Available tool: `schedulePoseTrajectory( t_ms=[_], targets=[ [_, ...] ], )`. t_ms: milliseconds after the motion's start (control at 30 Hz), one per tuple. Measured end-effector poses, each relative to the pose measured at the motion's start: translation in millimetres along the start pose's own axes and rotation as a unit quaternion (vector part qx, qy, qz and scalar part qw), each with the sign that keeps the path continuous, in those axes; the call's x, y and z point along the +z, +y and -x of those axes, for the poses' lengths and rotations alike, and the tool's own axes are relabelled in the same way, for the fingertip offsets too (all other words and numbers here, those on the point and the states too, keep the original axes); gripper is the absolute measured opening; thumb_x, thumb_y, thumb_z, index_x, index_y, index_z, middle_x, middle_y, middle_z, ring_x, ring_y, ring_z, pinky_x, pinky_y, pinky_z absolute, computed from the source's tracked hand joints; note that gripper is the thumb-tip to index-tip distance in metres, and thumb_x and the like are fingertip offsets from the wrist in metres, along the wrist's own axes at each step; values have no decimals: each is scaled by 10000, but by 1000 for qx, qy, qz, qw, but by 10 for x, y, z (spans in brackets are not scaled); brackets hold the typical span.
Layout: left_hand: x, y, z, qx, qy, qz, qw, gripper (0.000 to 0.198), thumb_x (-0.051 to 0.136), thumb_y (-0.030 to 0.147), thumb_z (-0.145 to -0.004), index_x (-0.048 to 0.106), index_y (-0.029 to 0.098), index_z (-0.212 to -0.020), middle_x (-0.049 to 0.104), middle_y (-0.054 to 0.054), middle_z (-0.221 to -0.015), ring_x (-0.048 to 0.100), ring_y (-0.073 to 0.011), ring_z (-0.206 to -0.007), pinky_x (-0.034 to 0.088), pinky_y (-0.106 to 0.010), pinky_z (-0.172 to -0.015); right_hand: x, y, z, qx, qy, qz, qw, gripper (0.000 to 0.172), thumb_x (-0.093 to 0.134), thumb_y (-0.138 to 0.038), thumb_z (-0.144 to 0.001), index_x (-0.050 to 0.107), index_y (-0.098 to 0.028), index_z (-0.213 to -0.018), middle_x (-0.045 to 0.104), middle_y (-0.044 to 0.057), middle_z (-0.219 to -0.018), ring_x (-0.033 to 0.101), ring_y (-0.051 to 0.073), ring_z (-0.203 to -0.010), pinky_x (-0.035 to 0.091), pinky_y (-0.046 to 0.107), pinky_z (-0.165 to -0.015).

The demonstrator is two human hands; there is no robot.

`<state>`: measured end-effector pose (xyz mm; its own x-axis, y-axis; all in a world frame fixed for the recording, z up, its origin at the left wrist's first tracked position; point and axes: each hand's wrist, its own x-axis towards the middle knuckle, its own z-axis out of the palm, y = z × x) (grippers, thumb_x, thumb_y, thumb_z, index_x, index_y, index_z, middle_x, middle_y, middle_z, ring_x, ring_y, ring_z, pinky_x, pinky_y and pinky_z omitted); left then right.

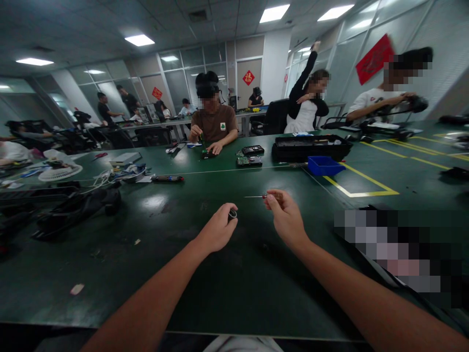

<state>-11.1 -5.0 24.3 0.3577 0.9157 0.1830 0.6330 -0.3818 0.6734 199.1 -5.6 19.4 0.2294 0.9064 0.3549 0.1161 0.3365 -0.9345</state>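
Note:
My left hand is closed around a small dark round piece with a silvery rim; most of it is hidden by the fingers. In my right hand is a thin-shafted screwdriver, its tip pointing left toward the other hand. Part of its handle shows between my thumb and fingers. The screwdriver and the round piece are apart. Both hands are above the dark green table.
A blue bin stands before a long black tray. Opened hard drives lie at the far middle, near a person working opposite. A pen-like tool, cables and black parts are at left.

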Motion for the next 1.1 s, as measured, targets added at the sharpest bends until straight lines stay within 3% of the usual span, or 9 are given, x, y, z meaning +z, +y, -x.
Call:
schedulePoseTrajectory(
  t_ms=[100, 167, 233, 333, 400, 600, 767, 933, 1100],
  targets=[
    [7, 170, 53, 0, -34, -28, 999, 227, 580, 408, -912, 598, 219, -1037, 643, -27, -974, 601, -187, -846, 457, -310, -717, -9, -17, 5, -5, 1, 9, 1000, 281, 573, -452, -893, 609, -227, -1059, 676, 71, -972, 642, 238, -904, 503, 432, -835],
    [59, 287, 98, 32, -66, -57, 996, 200, 589, 409, -910, 622, 220, -963, 645, -17, -925, 602, -185, -828, 448, -306, -708, -11, -15, 8, -6, 3, 6, 1000, 275, 572, -449, -896, 609, -228, -1054, 677, 70, -969, 643, 236, -906, 502, 426, -841],
    [156, 391, 155, 88, -104, -92, 986, 198, 551, 377, -936, 644, 244, -1049, 649, -29, -976, 617, -193, -879, 463, -312, -755, -8, 0, 8, -10, 5, -3, 1000, 258, 572, -442, -898, 606, -234, -1047, 679, 65, -966, 643, 231, -904, 501, 415, -845],
    [344, 494, 236, 163, -175, -163, 957, 366, 545, 477, -929, 606, 296, -1241, 645, -58, -1044, 638, -233, -935, 500, -332, -780, -2, 30, 5, -18, 8, -6, 1000, 249, 560, -444, -906, 602, -240, -1043, 681, 62, -961, 640, 228, -898, 501, 407, -847],
    [451, 515, 263, 175, -205, -210, 940, 411, 552, 533, -909, 622, 281, -1226, 648, -77, -1025, 650, -259, -928, 521, -343, -757, -1, 42, 3, -19, 10, 0, 1000, 257, 555, -452, -908, 601, -239, -1045, 681, 64, -955, 638, 229, -890, 500, 405, -839],
    [532, 475, 218, 169, -206, -254, 930, 272, 538, 415, -940, 658, 199, -1054, 667, -89, -991, 662, -264, -897, 533, -356, -751, -3, 27, 6, -26, 7, -13, 1000, 228, 562, -430, -908, 603, -240, -1027, 677, 55, -947, 637, 219, -885, 491, 386, -827],
    [418, 422, 159, 122, -195, -179, 957, 223, 601, 367, -902, 661, 197, -1032, 690, -64, -962, 656, -234, -870, 507, -325, -746, -4, 21, 10, -22, 5, -7, 1000, 230, 561, -425, -913, 607, -235, -1035, 676, 52, -939, 637, 217, -878, 486, 386, -822],
    [149, 274, 51, 37, -129, 5, 991, 198, 584, 290, -875, 699, 235, -1027, 698, -22, -968, 631, -169, -829, 469, -275, -715, -28, -4, 6, -8, -2, -3, 1000, 241, 566, -437, -903, 613, -237, -1030, 677, 54, -947, 640, 222, -890, 492, 389, -828],
    [-261, -87, -52, -111, -32, 204, 972, 312, 649, 456, -827, 685, 178, -963, 578, 4, -677, 498, -115, -569, 362, -231, -531, -39, -4, 5, 7, -16, 7, 1000, 242, 558, -438, -907, 619, -238, -1029, 676, 55, -952, 640, 223, -898, 494, 394, -835]
  ],
)
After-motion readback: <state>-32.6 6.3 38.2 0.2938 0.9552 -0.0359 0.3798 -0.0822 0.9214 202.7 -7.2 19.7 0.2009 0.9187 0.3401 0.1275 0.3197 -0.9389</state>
